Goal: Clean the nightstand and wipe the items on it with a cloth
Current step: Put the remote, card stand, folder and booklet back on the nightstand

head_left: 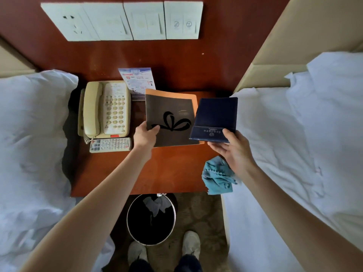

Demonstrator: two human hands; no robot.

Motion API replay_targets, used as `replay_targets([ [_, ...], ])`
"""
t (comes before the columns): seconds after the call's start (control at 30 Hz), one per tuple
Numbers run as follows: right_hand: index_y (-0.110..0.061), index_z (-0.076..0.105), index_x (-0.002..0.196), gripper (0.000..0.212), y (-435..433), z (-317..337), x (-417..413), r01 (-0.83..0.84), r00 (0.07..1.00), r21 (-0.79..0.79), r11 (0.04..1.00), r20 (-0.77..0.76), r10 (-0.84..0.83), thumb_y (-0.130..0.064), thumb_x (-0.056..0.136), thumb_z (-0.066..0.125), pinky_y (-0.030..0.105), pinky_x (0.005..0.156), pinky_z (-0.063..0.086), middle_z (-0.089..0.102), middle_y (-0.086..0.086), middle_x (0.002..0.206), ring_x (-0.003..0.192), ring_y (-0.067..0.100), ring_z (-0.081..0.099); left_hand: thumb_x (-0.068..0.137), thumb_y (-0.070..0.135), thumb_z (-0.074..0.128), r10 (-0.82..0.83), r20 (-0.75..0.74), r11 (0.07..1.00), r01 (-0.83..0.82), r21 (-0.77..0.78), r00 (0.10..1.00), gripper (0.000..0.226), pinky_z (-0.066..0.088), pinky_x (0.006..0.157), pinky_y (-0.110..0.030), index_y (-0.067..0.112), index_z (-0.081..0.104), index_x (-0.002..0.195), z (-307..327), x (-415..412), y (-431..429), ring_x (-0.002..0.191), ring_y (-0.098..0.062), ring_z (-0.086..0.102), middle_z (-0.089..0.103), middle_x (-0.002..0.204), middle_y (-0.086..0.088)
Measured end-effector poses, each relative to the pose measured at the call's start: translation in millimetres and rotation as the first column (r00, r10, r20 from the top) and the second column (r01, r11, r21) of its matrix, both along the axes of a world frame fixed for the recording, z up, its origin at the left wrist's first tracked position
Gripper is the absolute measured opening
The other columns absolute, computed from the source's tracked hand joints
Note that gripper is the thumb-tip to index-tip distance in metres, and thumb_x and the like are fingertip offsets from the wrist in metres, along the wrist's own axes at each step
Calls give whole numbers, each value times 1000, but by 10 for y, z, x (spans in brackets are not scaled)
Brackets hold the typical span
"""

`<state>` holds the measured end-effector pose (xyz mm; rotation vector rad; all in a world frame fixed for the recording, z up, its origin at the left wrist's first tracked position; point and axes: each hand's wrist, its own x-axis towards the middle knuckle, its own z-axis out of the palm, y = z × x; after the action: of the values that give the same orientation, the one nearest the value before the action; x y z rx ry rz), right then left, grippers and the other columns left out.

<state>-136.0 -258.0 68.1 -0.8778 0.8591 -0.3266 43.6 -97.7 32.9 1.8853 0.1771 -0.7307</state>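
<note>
Left hand (pixel 145 134) fingers pinch one brown booklet (pixel 170 118); right hand (pixel 233 148) fingers clamp one blue folder (pixel 216 118), both above the counter (pixel 169 173). One blue cloth (pixel 218 176) lies at its right edge beside one phone (pixel 105 108), one remote (pixel 110 145).

Navy folder (pixel 215 118), teal cloth (pixel 218 176), reddish-brown nightstand (pixel 121 171)

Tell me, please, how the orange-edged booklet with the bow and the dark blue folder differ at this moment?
The orange-edged booklet is grey-brown with a black bow drawing; the dark blue folder is plain navy with small pale lettering near its lower edge. The booklet looks larger, the folder narrower. The left hand grips the booklet by its lower left corner, while the right hand holds the folder's lower edge. Both are flat, rectangular and held over the nightstand.
</note>
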Motion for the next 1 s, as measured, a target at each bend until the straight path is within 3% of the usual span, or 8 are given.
replay_targets([
  [0.1, -2, 48, 125, 36, -138, -68, -15, 1, 1000, 0, 1000, 29, -1, -10, 91, 57, 33, 76, 57, 67, 18, 110, 97, 34, 68, 94, 11, 55, 52, -137, 997, -61, -56, 989, 22, 50, 95, -45, 19, 60, 113, -125, 57, -277, 102, -25, 61, 65, 112, -8],
  [0.2, 0, 48, 125, 37, -256, -140, -19, 39, 999, -4, 999, 20, -39, -5, 90, 57, 36, 77, 57, 64, 21, 113, 97, 36, 67, 94, 9, 54, 65, -173, 995, -77, -60, 983, 29, 48, 98, -45, 17, 57, 122, -209, 142, -566, 106, -26, 59, 63, 112, -7],
  [0.33, -1, 50, 119, 30, -387, -247, -20, 77, 997, 15, 997, -3, -77, -2, 90, 56, 39, 83, 56, 66, 18, 107, 92, 34, 69, 92, 11, 57, 40, -165, 999, -45, -29, 985, 30, 56, 86, -44, 20, 57, 121, -287, 291, -823, 102, -29, 62, 62, 107, -7],
  [0.53, -2, 52, 111, 21, -411, -393, 35, 91, 994, 33, 995, -58, -89, -2, 90, 56, 38, 79, 57, 68, 19, 98, 84, 35, 71, 93, 14, 58, 0, -92, 1000, 1, 14, 996, 33, 57, 85, -45, 15, 55, 125, -363, 372, -1059, 102, -31, 63, 63, 114, -12],
  [0.67, -1, 53, 112, 23, -386, -445, 32, 65, 996, 13, 998, -63, -64, -4, 89, 58, 33, 73, 58, 70, 18, 95, 85, 35, 70, 93, 14, 48, -55, 75, 980, 39, 197, 996, 30, 50, 76, -34, 6, 48, 123, -401, 298, -1101, 96, -30, 57, 58, 119, -16],
  [0.8, -3, 55, 110, 22, -380, -456, 21, 28, 997, -1, 1000, -67, -28, -5, 88, 59, 31, 72, 58, 73, 14, 87, 84, 35, 70, 94, 7, 44, -210, 224, 946, 141, 291, 952, 34, 50, 87, -36, 4, 47, 127, -471, 283, -1058, 111, -34, 56, 56, 125, -19],
  [0.93, -6, 56, 109, 22, -384, -439, 16, 14, 998, -3, 1000, -67, -14, -6, 87, 60, 32, 72, 57, 72, 17, 90, 81, 34, 70, 93, 9, 46, -291, 206, 924, 219, 313, 934, 38, 47, 80, -32, 5, 46, 130, -500, 275, -1073, 111, -33, 54, 53, 126, -18],
  [1.0, -10, 58, 107, 20, -378, -429, 20, -13, 995, -53, 999, -97, 8, -6, 87, 60, 32, 69, 57, 72, 15, 88, 78, 31, 70, 93, 12, 47, -343, 240, 898, 242, 369, 908, 44, 44, 91, -36, 6, 43, 136, -488, 259, -1057, 120, -34, 45, 46, 132, -18],
])
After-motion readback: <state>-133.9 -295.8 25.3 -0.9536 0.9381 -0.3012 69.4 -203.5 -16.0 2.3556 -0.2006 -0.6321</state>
